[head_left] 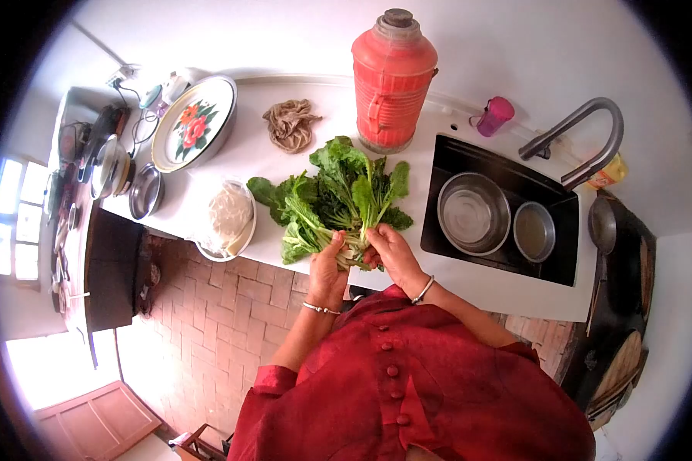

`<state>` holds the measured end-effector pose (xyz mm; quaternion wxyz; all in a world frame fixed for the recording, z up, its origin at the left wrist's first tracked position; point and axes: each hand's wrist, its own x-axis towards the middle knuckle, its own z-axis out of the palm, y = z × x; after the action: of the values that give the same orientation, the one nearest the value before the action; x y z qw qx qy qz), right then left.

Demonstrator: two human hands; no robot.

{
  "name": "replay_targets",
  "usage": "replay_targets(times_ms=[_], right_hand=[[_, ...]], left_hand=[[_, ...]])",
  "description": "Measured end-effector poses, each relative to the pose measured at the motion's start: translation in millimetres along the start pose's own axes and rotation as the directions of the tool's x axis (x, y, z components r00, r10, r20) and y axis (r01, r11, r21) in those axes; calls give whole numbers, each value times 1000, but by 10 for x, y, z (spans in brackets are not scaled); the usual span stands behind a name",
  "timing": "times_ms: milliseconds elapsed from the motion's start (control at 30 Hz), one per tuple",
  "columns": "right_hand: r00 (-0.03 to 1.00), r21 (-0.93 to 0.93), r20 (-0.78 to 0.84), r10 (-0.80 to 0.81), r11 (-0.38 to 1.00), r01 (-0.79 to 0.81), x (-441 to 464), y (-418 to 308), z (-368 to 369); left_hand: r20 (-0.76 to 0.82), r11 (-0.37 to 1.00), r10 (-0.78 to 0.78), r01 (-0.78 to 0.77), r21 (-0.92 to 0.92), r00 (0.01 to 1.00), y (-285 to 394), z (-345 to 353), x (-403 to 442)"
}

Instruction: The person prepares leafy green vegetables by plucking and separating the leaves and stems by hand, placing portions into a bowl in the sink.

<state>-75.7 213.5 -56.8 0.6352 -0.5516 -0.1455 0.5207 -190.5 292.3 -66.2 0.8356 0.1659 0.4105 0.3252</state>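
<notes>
While both grips pinch leafy greens, stems seemingly between, leaves beyond

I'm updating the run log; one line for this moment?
left hand: holding leafy greens | right hand: holding same greens | red thermos: beyond greens | sink: two metal bowls

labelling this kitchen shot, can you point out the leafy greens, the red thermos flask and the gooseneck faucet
Leafy greens (338, 196): head view, on the leaves mid-bunch.
Red thermos flask (398, 86): head view, on its ribbed body.
Gooseneck faucet (617, 129): head view, on the bend of its neck.
</notes>
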Motion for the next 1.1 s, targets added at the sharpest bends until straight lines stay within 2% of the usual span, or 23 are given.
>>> replay_targets(times_ms=[67,133,167,233,267,300,333,367,433,467,533,567,633,667,733,767,833,900,933,967,1033,1067,1100], right_hand=[[1000,-100,18,5,995,-4,35,51,-14],[969,-532,48,-242,815,230,101,154,-25],[969,-532,47,-244,815,232,118,194,-57],[970,-721,2,-242,672,169,86,107,-21],[970,-720,-2,-243,673,167,122,200,-36],[940,-710,4,-341,661,243,188,363,-65],[901,-700,9,-434,640,316,201,419,-50],[901,-701,9,-434,640,315,193,474,-49],[966,-337,-42,-256,914,227,144,446,12],[966,-338,-40,-255,913,227,110,400,4],[994,-71,107,4,997,4,11,226,-13],[994,-73,110,7,997,1,-20,179,3],[992,-141,115,-43,988,59,-50,119,30],[992,-140,118,-43,988,59,-39,132,30],[981,-414,110,-159,890,191,-49,152,24],[981,-413,110,-158,891,190,-62,150,7],[958,-476,158,-239,832,286,-155,-12,28],[957,-484,160,-243,825,290,-269,-234,78],[957,-492,155,-246,820,291,-301,-288,80],[959,-490,146,-242,825,283,-314,-245,66],[941,-532,174,-291,776,339,-193,-136,3],[920,-621,188,-344,684,383,-133,-33,-57],[920,-620,185,-345,685,382,-163,-97,-58]], left_hand=[[7,999,23,-23,35,1000,-9,27,-6],[29,995,61,-63,77,998,6,120,-93],[31,995,61,-63,78,998,4,146,-124],[16,989,88,-89,120,996,-6,159,-170],[20,988,87,-89,129,996,-22,99,-143],[21,988,85,-87,130,996,-46,40,-93],[3,998,41,-41,50,999,-72,-21,-36],[-13,1000,-5,4,-31,1000,-95,-82,19],[-26,993,-75,72,-91,997,-110,-191,134],[38,985,-141,144,-89,989,-115,-246,193],[188,952,-273,293,-92,944,-41,-275,228],[186,952,-271,292,-96,945,-45,-244,215],[13,957,-285,286,-59,958,-14,-99,131],[27,950,-310,311,-26,950,-14,-122,136],[27,945,-325,325,-22,945,-38,-206,184],[30,940,-339,340,-19,940,-54,-262,226],[-22,961,-268,266,-74,963,-68,-470,406],[-88,980,-198,196,-27,976,117,-588,425],[-78,978,-166,175,117,983,147,-553,410],[-82,975,-175,184,123,981,110,-525,361],[65,953,-178,156,260,982,95,-121,152],[74,944,-217,190,270,973,150,70,1],[74,943,-218,191,273,973,187,104,-46]])
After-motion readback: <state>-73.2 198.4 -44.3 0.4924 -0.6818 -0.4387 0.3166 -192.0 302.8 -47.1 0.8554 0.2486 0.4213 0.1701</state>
